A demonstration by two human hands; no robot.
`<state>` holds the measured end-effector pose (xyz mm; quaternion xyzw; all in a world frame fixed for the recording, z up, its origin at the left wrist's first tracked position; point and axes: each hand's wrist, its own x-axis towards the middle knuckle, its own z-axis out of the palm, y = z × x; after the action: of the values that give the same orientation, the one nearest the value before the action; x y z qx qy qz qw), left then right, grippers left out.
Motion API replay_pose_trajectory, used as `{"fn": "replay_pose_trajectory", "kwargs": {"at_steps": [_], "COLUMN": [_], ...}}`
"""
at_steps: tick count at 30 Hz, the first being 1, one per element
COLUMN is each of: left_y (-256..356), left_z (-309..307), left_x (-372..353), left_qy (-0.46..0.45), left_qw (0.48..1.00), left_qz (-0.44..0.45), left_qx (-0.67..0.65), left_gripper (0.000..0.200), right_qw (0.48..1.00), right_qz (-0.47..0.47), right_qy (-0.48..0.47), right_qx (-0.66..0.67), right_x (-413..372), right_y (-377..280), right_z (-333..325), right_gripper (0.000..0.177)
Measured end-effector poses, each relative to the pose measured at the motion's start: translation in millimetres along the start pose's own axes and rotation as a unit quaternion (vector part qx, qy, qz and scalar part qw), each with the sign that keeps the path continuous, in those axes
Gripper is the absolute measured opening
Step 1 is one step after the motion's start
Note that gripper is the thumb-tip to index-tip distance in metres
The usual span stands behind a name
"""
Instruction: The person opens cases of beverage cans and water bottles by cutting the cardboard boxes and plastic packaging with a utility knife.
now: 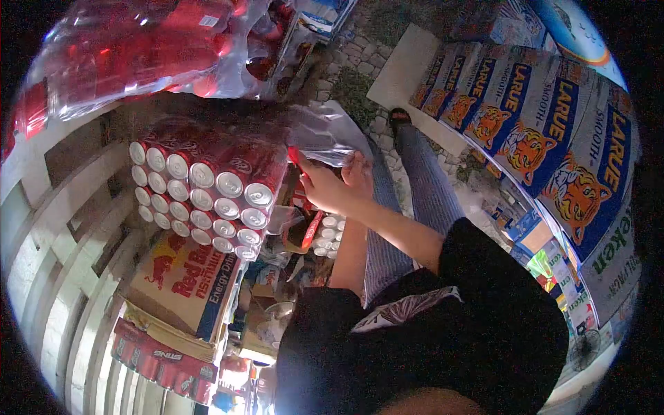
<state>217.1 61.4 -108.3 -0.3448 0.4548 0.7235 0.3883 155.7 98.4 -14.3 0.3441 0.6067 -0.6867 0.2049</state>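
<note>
Plastic wrap [325, 135] hangs loose and crumpled off the upper right corner of a pack of red cans [207, 190], and both hands meet right at that loose flap. The right hand [321, 188], reaching in from a black sleeve, is clenched on the lower fold of the sheet, just beside the pack's right edge. The left hand [360, 171] sits touching it on the far side, fingers up and pinching the same sheet.

The pack lies on its side with the can tops facing out, resting on a Red Bull carton [183, 280], flush with that carton's top edge. A Sting pack [162, 363] lies under the carton. Another wrapped bundle of red cans [131, 59] sits above. Beer cartons [553, 124] printed with tigers line the right side, well apart from the hands.
</note>
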Motion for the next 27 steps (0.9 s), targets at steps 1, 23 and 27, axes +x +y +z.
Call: {"fn": "replay_pose_trajectory", "kwargs": {"at_steps": [1,23,27], "left_y": [1,-31,-36], "left_z": [3,27,23], "left_x": [-5,56,60], "left_qy": [0.009,-0.019,-0.027], "left_qw": [0.999,0.991,0.990], "left_qz": [0.004,0.121,0.128], "left_qx": [0.031,0.053,0.059], "left_gripper": [0.012,0.011,0.011], "right_qw": [0.982,0.964,0.993], "right_qz": [0.031,-0.170,-0.031], "right_qy": [0.074,0.189,0.078], "right_qx": [-0.171,-0.080,-0.081], "right_x": [-26,30,23], "right_y": [-23,45,30], "right_z": [-10,45,31], "right_gripper": [0.051,0.048,0.050]}}
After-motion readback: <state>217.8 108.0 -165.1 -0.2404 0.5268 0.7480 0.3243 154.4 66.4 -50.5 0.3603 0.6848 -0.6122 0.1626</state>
